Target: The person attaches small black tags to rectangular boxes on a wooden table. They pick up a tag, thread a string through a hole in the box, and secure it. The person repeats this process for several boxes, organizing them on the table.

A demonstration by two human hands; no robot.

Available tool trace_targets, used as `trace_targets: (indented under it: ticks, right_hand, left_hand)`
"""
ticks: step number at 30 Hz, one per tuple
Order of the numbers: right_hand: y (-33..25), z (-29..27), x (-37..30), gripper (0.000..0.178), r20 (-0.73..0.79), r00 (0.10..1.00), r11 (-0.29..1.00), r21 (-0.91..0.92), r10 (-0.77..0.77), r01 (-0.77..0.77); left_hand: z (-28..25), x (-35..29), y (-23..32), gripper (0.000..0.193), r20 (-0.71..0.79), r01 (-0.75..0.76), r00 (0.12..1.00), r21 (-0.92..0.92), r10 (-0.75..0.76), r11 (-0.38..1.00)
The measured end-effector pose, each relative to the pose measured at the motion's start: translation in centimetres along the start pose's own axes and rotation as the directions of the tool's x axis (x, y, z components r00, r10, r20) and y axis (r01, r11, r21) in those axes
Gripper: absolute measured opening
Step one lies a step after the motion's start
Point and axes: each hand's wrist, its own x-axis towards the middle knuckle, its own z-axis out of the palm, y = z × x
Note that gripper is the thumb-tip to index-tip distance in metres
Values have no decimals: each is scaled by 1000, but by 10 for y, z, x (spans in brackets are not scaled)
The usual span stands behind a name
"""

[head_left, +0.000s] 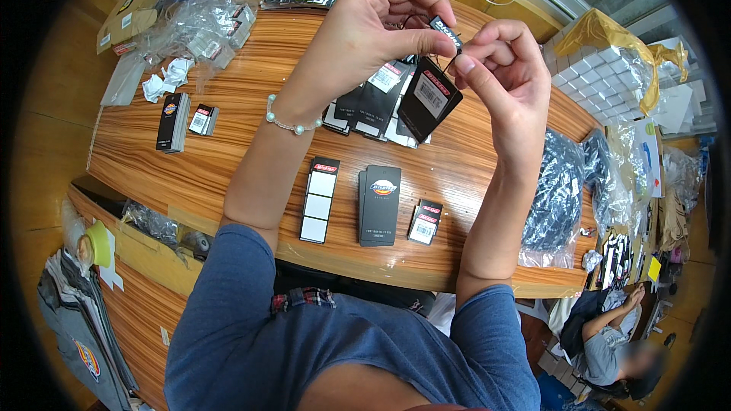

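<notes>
Above the far half of the table, my left hand (377, 27) is closed, pinching a small black tag fastener (444, 31) with white lettering between thumb and fingers. Close beside it, my right hand (506, 72) pinches the dark string at the top of a hang tag (428, 100). That black tag, with a red strip and a white barcode label, dangles tilted below my fingertips. Under it lies a spread of black hang tags (378, 103). Nearer me are a long tag with white panels (318, 202), a black tag stack (381, 202) and small barcode tags (425, 222).
More tag stacks (173, 122) lie at the left, near crumpled paper (169, 80) and clear plastic bags (202, 38). Bagged dark goods (552, 194) sit at the right edge. White boxes (590, 61) stand far right. Another person (605, 350) is at lower right.
</notes>
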Motion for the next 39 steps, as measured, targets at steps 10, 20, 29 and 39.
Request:
trace_targets:
  ticks: [10, 20, 29, 39]
  right_hand:
    - [1, -1, -1, 19, 82, 994, 994, 79, 65, -72]
    - [5, 9, -2, 19, 20, 999, 983, 179, -43, 39]
    - [7, 12, -3, 20, -10, 992, 977, 176, -124, 123]
    - [6, 10, -3, 22, 16, 995, 990, 105, -96, 94]
  left_hand:
    - [-8, -1, 2, 16, 47, 76, 996, -23, -75, 997]
    - [-11, 0, -7, 23, 68, 99, 994, -222, -86, 970]
    - [-11, 0, -12, 24, 81, 95, 994, -285, -74, 954]
    - [-4, -2, -11, 24, 111, 92, 992, -341, -57, 936]
